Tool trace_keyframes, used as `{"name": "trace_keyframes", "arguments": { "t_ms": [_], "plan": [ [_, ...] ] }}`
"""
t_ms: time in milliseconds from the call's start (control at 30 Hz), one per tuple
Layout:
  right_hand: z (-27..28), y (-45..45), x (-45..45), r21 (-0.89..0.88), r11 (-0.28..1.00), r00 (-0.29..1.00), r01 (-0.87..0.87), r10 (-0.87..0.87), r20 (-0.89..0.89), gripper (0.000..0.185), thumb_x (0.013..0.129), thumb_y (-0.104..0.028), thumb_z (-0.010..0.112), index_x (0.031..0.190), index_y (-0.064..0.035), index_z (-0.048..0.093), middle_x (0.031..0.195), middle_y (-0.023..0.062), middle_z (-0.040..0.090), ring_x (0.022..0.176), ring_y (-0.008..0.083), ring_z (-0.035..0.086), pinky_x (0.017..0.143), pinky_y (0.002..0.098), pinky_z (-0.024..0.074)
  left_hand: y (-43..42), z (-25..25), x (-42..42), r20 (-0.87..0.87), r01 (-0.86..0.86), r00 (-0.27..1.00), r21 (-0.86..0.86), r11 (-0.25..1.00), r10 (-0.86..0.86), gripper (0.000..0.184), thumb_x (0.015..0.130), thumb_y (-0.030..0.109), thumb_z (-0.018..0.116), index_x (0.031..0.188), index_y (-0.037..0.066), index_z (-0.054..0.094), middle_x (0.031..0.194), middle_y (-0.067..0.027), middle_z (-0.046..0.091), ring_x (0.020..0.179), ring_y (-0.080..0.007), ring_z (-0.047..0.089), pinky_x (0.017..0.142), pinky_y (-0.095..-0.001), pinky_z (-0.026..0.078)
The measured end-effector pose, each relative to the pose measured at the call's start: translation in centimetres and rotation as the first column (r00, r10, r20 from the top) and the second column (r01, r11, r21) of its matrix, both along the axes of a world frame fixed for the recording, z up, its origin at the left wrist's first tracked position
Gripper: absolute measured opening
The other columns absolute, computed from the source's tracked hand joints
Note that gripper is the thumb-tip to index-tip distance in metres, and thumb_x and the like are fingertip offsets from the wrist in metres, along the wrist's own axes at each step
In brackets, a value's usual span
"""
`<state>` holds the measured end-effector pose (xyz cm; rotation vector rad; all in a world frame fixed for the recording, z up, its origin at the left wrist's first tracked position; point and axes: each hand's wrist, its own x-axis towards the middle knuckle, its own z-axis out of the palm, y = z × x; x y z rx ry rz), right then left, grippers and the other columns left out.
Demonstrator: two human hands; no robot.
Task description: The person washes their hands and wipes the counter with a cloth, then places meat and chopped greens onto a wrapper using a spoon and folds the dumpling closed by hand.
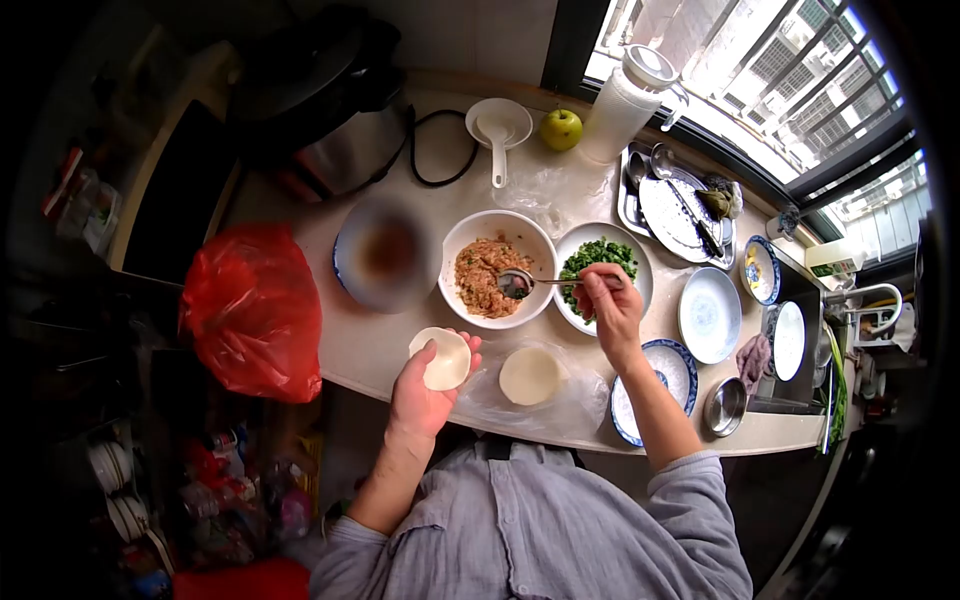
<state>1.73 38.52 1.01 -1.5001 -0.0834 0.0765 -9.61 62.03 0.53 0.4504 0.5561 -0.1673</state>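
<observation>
A round dough wrapper (446, 360) lies on the palm of my left hand (418, 392), with the thumb over its edge. My right hand (610, 308) grips a metal spoon (548, 281), whose bowl rests over the minced filling (484, 268) in a white bowl (462, 228). Beside it, partly under my right hand, a white plate (638, 262) holds chopped greens (598, 259). More round wrappers, apparently stacked (531, 376), sit on clear plastic at the counter's front, between my hands.
Left on the counter (345, 355) are a blurred bowl (350, 250) and a red plastic bag (255, 315). Behind stand a white strainer (499, 122), a green apple (561, 130) and a jug (622, 105). Several plates, a metal bowl (725, 406) and a tray (630, 205) are right.
</observation>
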Motion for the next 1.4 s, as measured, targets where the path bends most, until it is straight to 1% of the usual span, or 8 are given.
{"name": "trace_keyframes", "arguments": {
  "t_ms": [67,167,267,600,800,900,1033,1400],
  "plan": [
    [-0.5,1.2,-0.8,-0.031,0.998,0.997,-0.053,0.054,0.063,0.013,0.093,-0.012,0.054,0.100,-0.0019,0.058,0.075,0.0012,0.058,0.063,0.0046,0.050,0.053,0.0184,0.0400,1.0,-0.4,0.0,-0.025,0.013,1.000,0.006,1.000,-0.013,0.036,0.091,0.021,0.048,0.119,-0.002,0.047,0.121,-0.0183,0.053,0.119,-0.0351,0.048,0.099,-0.0448,0.043],
    [-0.7,1.5,-0.8,-0.404,0.913,0.907,-0.057,0.217,0.362,0.010,0.083,0.000,0.061,0.094,-0.0015,0.060,0.075,0.0087,0.060,0.063,0.0172,0.055,0.056,0.0279,0.0431,1.7,-1.9,0.1,-0.059,0.035,0.998,-0.004,0.999,-0.035,0.035,0.092,0.020,0.047,0.120,0.000,0.047,0.122,-0.0176,0.053,0.117,-0.0341,0.049,0.098,-0.0447,0.042],
    [0.3,1.4,-1.0,-0.519,0.849,0.798,-0.099,0.379,0.469,0.016,0.078,0.004,0.063,0.092,-0.0023,0.060,0.075,0.0118,0.059,0.063,0.0244,0.056,0.056,0.0320,0.0433,1.1,-3.2,0.9,-0.080,0.045,0.996,-0.048,0.998,-0.049,0.034,0.093,0.020,0.046,0.121,0.001,0.047,0.121,-0.0169,0.053,0.116,-0.0330,0.050,0.097,-0.0445,0.043],
    [1.3,1.3,-0.8,-0.537,0.822,0.793,-0.191,0.452,0.408,0.011,0.079,0.001,0.064,0.089,-0.0025,0.062,0.073,0.0104,0.060,0.064,0.0242,0.058,0.056,0.0322,0.0441,0.3,-3.7,2.1,-0.101,0.049,0.993,-0.078,0.996,-0.057,0.038,0.094,0.024,0.046,0.122,-0.002,0.043,0.119,-0.0192,0.053,0.111,-0.0328,0.053,0.093,-0.0445,0.046],
    [0.6,0.6,-0.8,-0.368,0.888,0.941,-0.276,0.328,0.085,0.013,0.090,-0.012,0.058,0.090,0.0004,0.061,0.075,0.0048,0.061,0.059,0.0093,0.055,0.052,0.0210,0.0444,0.3,-3.9,2.2,-0.094,0.038,0.995,-0.085,0.996,-0.046,0.039,0.093,0.023,0.048,0.122,-0.003,0.043,0.118,-0.0195,0.054,0.110,-0.0321,0.054,0.092,-0.0437,0.047],
    [-0.7,1.5,-0.3,-0.044,0.989,0.980,-0.145,0.137,-0.147,0.017,0.092,-0.017,0.057,0.093,-0.0003,0.060,0.072,0.0055,0.060,0.057,0.0089,0.054,0.049,0.0215,0.0428,0.2,-4.0,2.1,-0.108,0.041,0.993,-0.072,0.997,-0.048,0.038,0.094,0.023,0.046,0.121,-0.003,0.043,0.119,-0.0204,0.053,0.111,-0.0337,0.053,0.093,-0.0446,0.047],
    [-2.1,2.1,0.8,0.113,0.992,0.932,0.056,-0.012,-0.363,0.019,0.092,-0.022,0.057,0.092,-0.0025,0.057,0.068,0.0057,0.060,0.050,0.0090,0.053,0.043,0.0211,0.0413,0.3,-4.3,1.7,-0.071,0.045,0.996,-0.072,0.996,-0.051,0.037,0.093,0.023,0.050,0.120,-0.002,0.045,0.111,-0.0181,0.059,0.104,-0.0297,0.058,0.088,-0.0418,0.050],
    [0.9,1.5,0.8,0.338,0.934,0.900,0.113,0.048,-0.433,0.016,0.090,-0.019,0.055,0.088,-0.0033,0.056,0.063,0.0055,0.058,0.045,0.0086,0.050,0.037,0.0199,0.0380,-0.4,-0.6,4.1,-0.015,0.009,1.000,-0.008,1.000,-0.009,0.041,0.096,0.029,0.044,0.125,0.000,0.042,0.121,-0.0154,0.054,0.111,-0.0282,0.054,0.091,-0.0423,0.048]
  ]
}}
